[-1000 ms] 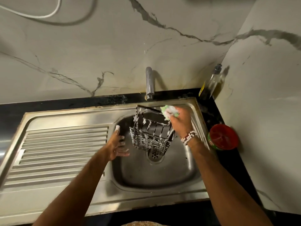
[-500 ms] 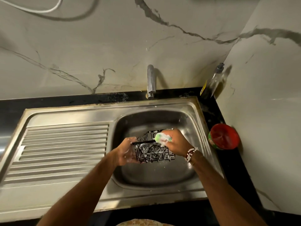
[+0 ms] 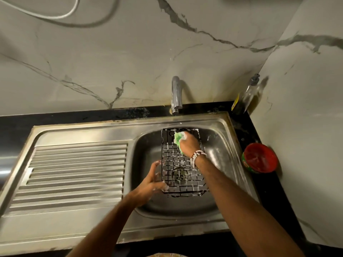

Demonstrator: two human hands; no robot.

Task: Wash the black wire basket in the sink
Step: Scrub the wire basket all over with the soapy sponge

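In the sink (image 3: 83,130) the basket (image 3: 182,164) is now turned flat since the earlier frame, grid up over the drain (image 3: 178,175). Its left edge is gripped by the left hand (image 3: 152,182) for steadiness. A sponge (image 3: 177,140), clenched in the right hand (image 3: 189,145), fingers closed round it, is pressed on the wires for scrubbing.

Tap (image 3: 176,95) blocks rear (drainer (image 3: 74,175) free)

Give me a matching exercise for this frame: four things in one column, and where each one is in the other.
Things:
1. green sponge
2. red-lidded tub
3. pump bottle
4. left hand

Places:
A. back corner of the counter
B. on the counter, right of the sink
C. against the left edge of the black wire basket
D. gripped in the right hand

Pairs: 1-D, 2-B, 3-A, 4-C
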